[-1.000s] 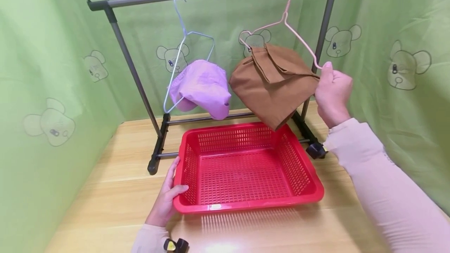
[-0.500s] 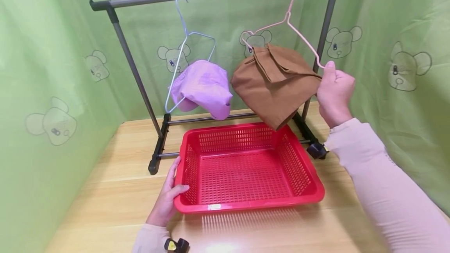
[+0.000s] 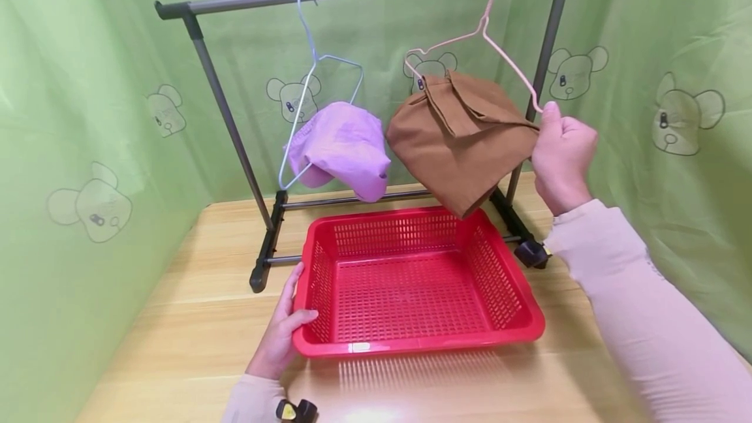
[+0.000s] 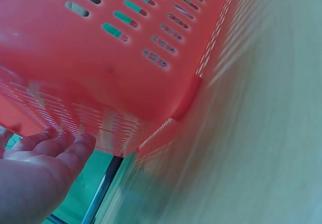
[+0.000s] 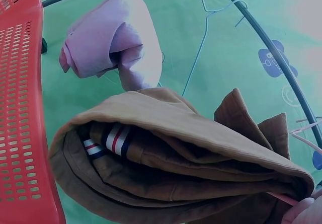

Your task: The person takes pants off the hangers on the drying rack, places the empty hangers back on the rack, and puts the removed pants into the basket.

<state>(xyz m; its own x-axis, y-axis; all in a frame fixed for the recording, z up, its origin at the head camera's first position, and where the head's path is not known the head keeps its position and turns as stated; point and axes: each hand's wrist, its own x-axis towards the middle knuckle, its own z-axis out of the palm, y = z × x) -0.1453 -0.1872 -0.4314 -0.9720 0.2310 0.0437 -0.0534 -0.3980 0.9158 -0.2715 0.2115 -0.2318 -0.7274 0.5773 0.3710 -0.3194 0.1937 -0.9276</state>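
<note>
the right hand (image 3: 565, 160) has its fingers pinching a corner of the brown cloth (image 3: 470, 149) on the pink hanger (image 3: 485, 22), at one o'clock from the red basket (image 3: 423, 344); the left hand (image 3: 279, 333) grips the basket's nine-o'clock rim, thumb over it.

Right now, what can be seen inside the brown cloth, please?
Inside the brown cloth, the right wrist view shows striped bands and, near the right hand, part of the pink hanger. Deeper folds hide the rest.
</note>
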